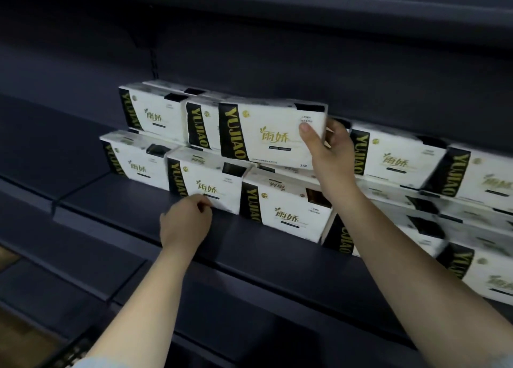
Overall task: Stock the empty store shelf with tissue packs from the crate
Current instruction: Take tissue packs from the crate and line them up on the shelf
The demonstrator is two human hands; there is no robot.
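- The right hand [330, 145] grasped a white tissue pack [270, 134] by its right end, thumb pressed flat across the printed front and the other fingers wrapped behind, the pack upright with its black "YUJIAO" band at the left.
- That pack stood in the upper row, resting on the packs below and overlapping the front of a neighbouring upper pack [198, 127] on its left.
- The left hand [186, 223] was curled at the bottom front edge of a lower-row pack [206, 184], its fingertips pinching or touching the wrapper; a firm hold could not be confirmed.
- To the right of that pack sat another lower-row pack [286, 212], its front face set nearer the shelf edge.
- Further left, two more packs were stacked at the end of the display, one upper [151, 112] and one lower [133, 160].
- More packs [397, 156] were piled in rows on the right, partly behind the right forearm and blurred toward the frame's edge.
- All rested on a dark store shelf [133, 201], with bare shelf boards to the left and below.
- The crate was not in view.
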